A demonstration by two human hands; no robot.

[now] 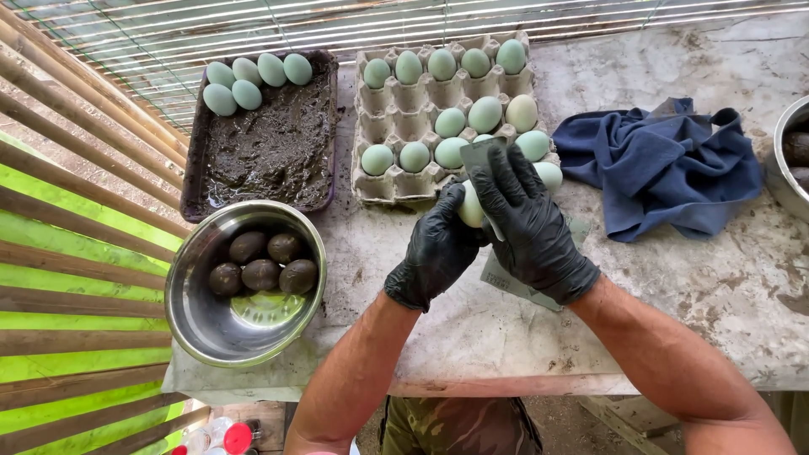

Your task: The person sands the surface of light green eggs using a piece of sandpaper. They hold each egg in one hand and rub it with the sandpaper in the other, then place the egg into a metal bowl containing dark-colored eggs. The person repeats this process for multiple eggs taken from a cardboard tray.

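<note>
Black gloves are worn on both hands, which meet over the stained table (674, 286) just in front of the egg carton (403, 181). A pale green egg (469, 207) is cupped in the left hand (436, 251), whose fingers are curled closed around its lower side. A small grey sheet (480, 153) is pressed against the egg's top by the right hand (527, 221), its fingers bent down over both; more of the sheet is seen beneath that wrist. Pale green and blue eggs are held in the grey pulp carton, with several cups bare. Six more eggs are laid at the far end of a dark tray of mud (265, 143). Five mud-coated eggs are kept in the steel bowl (202, 324) at the left, and a crumpled blue cloth (661, 168) is spread at the right
</note>
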